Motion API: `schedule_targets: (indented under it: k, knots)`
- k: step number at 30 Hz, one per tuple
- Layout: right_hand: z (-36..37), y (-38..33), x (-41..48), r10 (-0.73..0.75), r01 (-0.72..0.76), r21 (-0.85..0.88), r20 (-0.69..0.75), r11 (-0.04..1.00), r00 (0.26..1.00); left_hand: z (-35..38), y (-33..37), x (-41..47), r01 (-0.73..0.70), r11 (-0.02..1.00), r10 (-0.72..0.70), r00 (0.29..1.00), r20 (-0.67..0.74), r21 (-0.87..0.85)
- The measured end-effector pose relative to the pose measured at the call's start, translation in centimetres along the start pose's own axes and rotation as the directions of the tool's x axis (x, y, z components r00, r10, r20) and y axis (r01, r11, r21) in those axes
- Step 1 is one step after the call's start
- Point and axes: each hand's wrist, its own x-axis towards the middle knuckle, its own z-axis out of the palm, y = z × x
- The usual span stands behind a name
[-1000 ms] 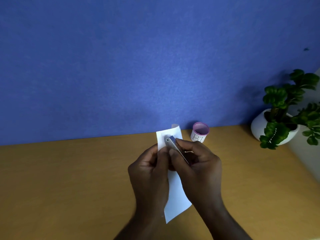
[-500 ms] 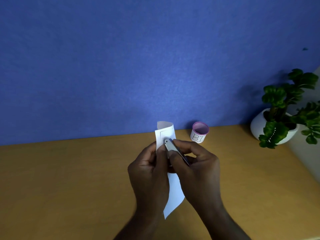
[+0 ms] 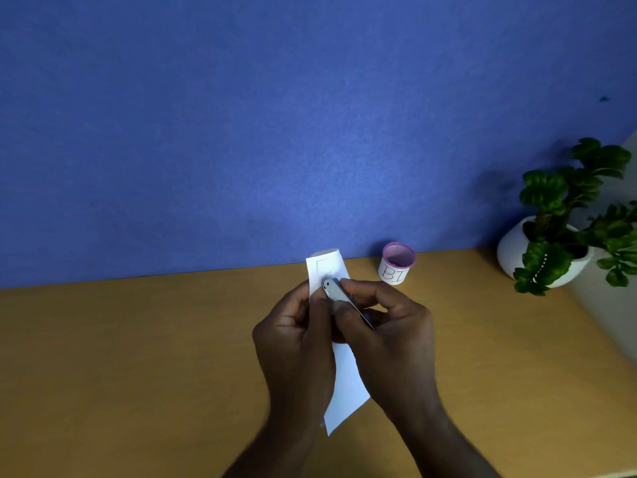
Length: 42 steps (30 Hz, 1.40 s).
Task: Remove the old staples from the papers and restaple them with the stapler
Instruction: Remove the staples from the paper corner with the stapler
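Observation:
Above the middle of the wooden desk (image 3: 138,357) I hold white papers (image 3: 346,384), folded lengthwise and pointing away from me. My left hand (image 3: 296,343) pinches them near the upper end, thumb on top. A small grey metal stapler (image 3: 339,294) is gripped in my right hand (image 3: 389,339), its front end pressed against the papers near their top. The papers' top edge curls over just above the stapler. No staple is visible; my fingers hide that spot.
A small pink-rimmed mesh cup (image 3: 396,263) with a white label reading "BI" stands at the back of the desk, right of my hands. A white pot with a green plant (image 3: 558,243) sits at the far right. A blue wall (image 3: 275,115) closes off the back.
The papers' top end has curled over and lifted slightly, and their lower end has drawn up toward me. Both hands and the stapler shifted a little up and left.

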Motion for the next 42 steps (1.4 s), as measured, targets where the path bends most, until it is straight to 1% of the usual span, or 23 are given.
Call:
schedule_targets:
  k: [3,6,9,14,17,20,22,27,33,40,42]
  knots:
    - [0.1,-0.1,-0.1,-0.015,0.015,-0.012,-0.009,1.000,1.000,0.0,0.4,-0.3,-0.048,0.999,0.048,0.999,-0.007,0.006]
    - [0.2,0.2,-0.2,0.000,-0.001,-0.031,-0.030,1.000,1.000,0.1,0.9,-0.5,-0.100,0.995,0.100,0.995,-0.013,0.009]
    - [0.4,0.4,-0.2,-0.005,0.003,-0.062,-0.038,0.998,0.999,0.1,0.9,-0.5,-0.122,0.992,0.123,0.992,-0.019,0.015]
    - [0.6,0.4,-0.4,-0.062,0.053,-0.138,-0.061,0.989,0.996,0.1,1.0,-0.5,-0.111,0.993,0.112,0.993,-0.024,0.027]
    - [0.7,0.3,-0.4,-0.128,0.112,-0.200,-0.068,0.973,0.989,0.0,0.7,-0.5,-0.098,0.994,0.099,0.995,-0.018,0.042]
    - [0.3,0.1,0.1,-0.194,0.162,-0.246,-0.111,0.956,0.975,0.1,0.5,-1.0,-0.087,0.994,0.087,0.996,0.007,0.069]
    - [0.2,-0.1,0.4,-0.191,0.164,-0.220,-0.108,0.962,0.976,0.2,0.6,-1.2,-0.061,0.996,0.060,0.998,0.018,0.072]
    - [-0.6,0.2,0.6,-0.080,0.076,-0.063,-0.059,0.995,0.995,-0.1,0.7,-0.4,0.007,1.000,-0.007,1.000,-0.020,0.015]
    - [-0.5,-0.5,0.1,-0.132,0.132,-0.043,0.004,0.990,0.991,-0.1,0.8,-0.3,0.029,0.999,-0.030,0.999,-0.021,-0.037]
    - [-0.5,0.1,0.2,-0.189,0.186,-0.100,-0.022,0.977,0.982,-0.1,1.0,-0.5,-0.027,1.000,0.027,1.000,0.001,0.012]
    - [-0.5,0.0,0.3,-0.207,0.205,-0.087,-0.016,0.975,0.978,-0.2,1.1,-0.6,-0.047,0.998,0.047,0.999,0.011,0.028]
